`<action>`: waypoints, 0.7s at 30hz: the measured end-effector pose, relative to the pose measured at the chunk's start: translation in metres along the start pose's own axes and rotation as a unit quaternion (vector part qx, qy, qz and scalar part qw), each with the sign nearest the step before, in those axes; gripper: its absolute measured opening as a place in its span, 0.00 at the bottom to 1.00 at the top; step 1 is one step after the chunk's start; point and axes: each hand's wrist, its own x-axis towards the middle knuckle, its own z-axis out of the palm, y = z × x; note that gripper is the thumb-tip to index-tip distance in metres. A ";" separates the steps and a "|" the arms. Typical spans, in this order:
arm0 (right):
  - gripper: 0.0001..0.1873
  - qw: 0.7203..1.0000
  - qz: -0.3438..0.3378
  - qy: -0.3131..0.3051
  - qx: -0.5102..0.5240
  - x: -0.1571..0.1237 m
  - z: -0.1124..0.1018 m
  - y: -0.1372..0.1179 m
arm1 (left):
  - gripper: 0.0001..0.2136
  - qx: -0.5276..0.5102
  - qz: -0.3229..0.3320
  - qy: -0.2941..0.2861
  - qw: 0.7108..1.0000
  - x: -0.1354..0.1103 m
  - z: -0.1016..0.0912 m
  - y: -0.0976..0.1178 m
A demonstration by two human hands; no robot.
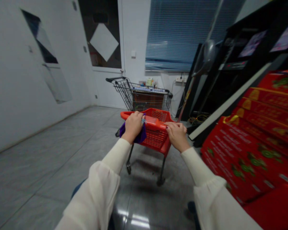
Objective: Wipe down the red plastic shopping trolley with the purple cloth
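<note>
- Down at the centre of the grey tiled floor (pixel 50 153), a small red shopping cart (pixel 156 140) stood on its dark legs and castors, straight ahead of the person.
- The left hand (pixel 133 125) was clenched over the left end of the cart's red handle (pixel 153 122), with a purple cloth (pixel 141 136) bunched under the palm and hanging just below the knuckles.
- The right hand (pixel 176 134) was closed around the right end of the same handle, fingers curled over the top, well apart from the left hand.
- Both arms wore loose cream sleeves (pixel 105 179) that reached out from the bottom of the view.
- Just beyond the red cart, a metal wire shopping cart (pixel 144 95) stood near the back wall, with a brown box and small items inside; what those items were could not be told.
- To the right, stacked red cartons (pixel 254 134) with green and yellow printing leaned close beside the cart.
- Behind them rose a dark shelving unit (pixel 230 54).
- On the back wall, blue window blinds (pixel 180 32) hung lowered, with a white door (pixel 105 48) to their left.
</note>
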 end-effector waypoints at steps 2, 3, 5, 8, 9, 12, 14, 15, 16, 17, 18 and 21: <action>0.20 1.000 0.003 0.005 -0.003 0.001 0.005 -0.005 | 0.15 0.009 -0.025 0.008 1.000 -0.001 0.002 0.005; 0.20 1.000 0.002 0.004 -0.004 0.001 0.006 -0.007 | 0.15 0.011 -0.019 0.009 1.000 -0.002 0.003 0.013; 0.20 1.000 -0.006 -0.003 -0.005 0.001 0.008 -0.009 | 0.15 0.003 0.019 0.005 1.000 -0.006 0.003 0.031; 0.20 1.000 -0.023 -0.013 0.001 0.000 0.005 0.001 | 0.15 -0.026 0.104 -0.016 0.994 -0.008 0.000 0.042; 0.21 1.000 -0.026 -0.008 0.010 0.000 0.004 0.007 | 0.15 -0.034 0.120 -0.022 0.992 -0.007 -0.001 0.038; 0.24 0.997 -0.024 0.024 0.065 -0.002 0.003 0.028 | 0.15 -0.029 0.080 -0.022 0.996 -0.001 -0.003 0.012; 0.25 0.993 -0.018 0.033 0.108 -0.003 0.008 0.036 | 0.15 -0.006 0.004 -0.012 1.000 0.002 -0.001 0.001; 0.26 0.992 -0.014 0.037 0.124 -0.004 0.012 0.037 | 0.15 0.004 -0.026 -0.007 1.000 0.003 0.000 0.001; 0.26 0.990 -0.011 0.041 0.135 -0.004 0.017 0.035 | 0.15 0.011 -0.045 -0.001 0.999 0.003 0.001 0.006; 0.26 0.989 -0.008 0.046 0.141 -0.004 0.021 0.032 | 0.15 0.013 -0.049 0.003 0.999 0.001 0.002 0.015; 0.26 0.989 -0.007 0.050 0.142 -0.004 0.024 0.027 | 0.15 0.011 -0.038 0.005 0.999 -0.001 0.003 0.027; 0.27 0.990 -0.014 0.042 0.137 -0.004 0.026 0.014 | 0.14 -0.010 0.048 0.004 0.999 -0.011 0.004 0.061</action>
